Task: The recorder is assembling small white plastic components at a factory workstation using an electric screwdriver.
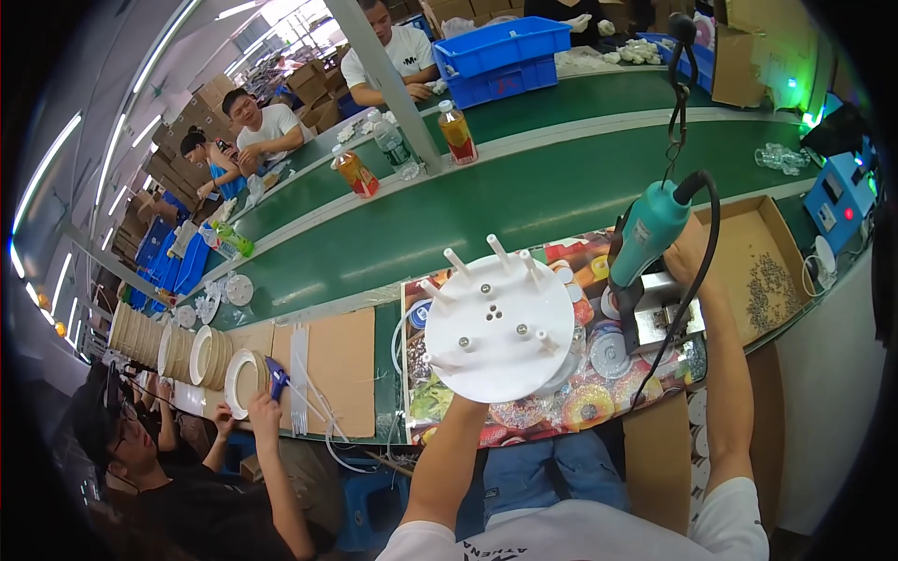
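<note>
A round white plastic disc (498, 360) with several upright white pegs near its rim and metal screws in its face is tilted above the bench. My left forearm ends beneath it; my left hand (466, 408) supports it from below, its fingers hidden. A teal electric screwdriver (645, 234) hangs from a hook, to the right of the disc. Behind it is my right hand (688, 251), beyond a metal block-like device (662, 313); its fingers are covered by the screwdriver, so its grip is hidden.
A cardboard tray (734, 238) of small screws lies right, beside a blue powered box (842, 201). The screwdriver's black cable (716, 224) loops over the bench. Left, a co-worker handles a white ring (241, 379) near stacked rings. Bottles (457, 136) and blue crates (505, 65) stand beyond.
</note>
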Demonstrator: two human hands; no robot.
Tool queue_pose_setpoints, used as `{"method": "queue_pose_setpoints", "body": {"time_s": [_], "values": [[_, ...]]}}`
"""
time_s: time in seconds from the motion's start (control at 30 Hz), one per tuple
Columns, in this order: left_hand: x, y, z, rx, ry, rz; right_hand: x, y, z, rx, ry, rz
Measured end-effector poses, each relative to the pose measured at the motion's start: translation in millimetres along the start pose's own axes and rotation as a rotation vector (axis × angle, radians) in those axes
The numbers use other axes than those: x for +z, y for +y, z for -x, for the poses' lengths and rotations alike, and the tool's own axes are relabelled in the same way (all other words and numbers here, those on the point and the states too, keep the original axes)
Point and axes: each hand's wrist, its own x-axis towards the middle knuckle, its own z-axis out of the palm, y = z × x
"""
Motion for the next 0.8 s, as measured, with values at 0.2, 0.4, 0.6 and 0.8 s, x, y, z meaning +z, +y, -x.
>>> {"method": "queue_pose_setpoints", "body": {"time_s": [0.2,0.4,0.6,0.8], "values": [[-20,15,49,-0.078,0.598,-0.126,-7,-3,5,0.043,-0.094,0.024],[19,3,14,0.014,0.243,0.587,9,13,4,-0.084,0.018,0.045],[14,20,24,0.106,0.295,0.383,5,1,-1,-0.062,0.019,-0.084],[-3,20,30,0.13,0.388,0.224,2,0,0,-0.016,-0.01,-0.028]]}}
